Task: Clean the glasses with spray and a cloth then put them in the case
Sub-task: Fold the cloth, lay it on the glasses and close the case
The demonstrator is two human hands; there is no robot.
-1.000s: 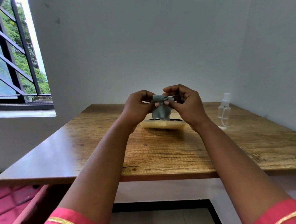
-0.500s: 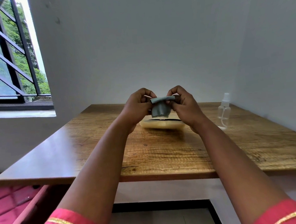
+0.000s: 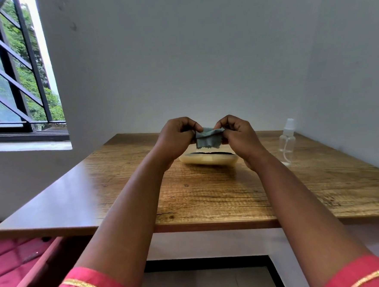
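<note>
Small grey-green microfibre cloth (image 3: pixel 207 137) held in the air above the counter, stretched between both hands, top edge folded over, lower edge hanging free. Left hand (image 3: pixel 176 137) grips its left end with curled fingers and thumb; right hand (image 3: pixel 236 133) pinches its right end the same way. Directly below the cloth, at 6 o'clock from it, lies the pale yellow oval glasses case (image 3: pixel 208 160), open on the wooden counter (image 3: pixel 210 195). A dark strip shows inside the case, probably the glasses (image 3: pixel 209 153); too little is visible to be sure. Clear plastic spray bottle with white cap (image 3: pixel 287 141) stands upright at 3 o'clock from the case, near the right wall, well apart from both hands.

Judgement: spraying and wiping look done, glasses likely already in the case; step in hand is folding the cloth. Next move calls for finishing the fold, setting the cloth down or into the case, then closing the lid without trapping fabric at the hinge.
</note>
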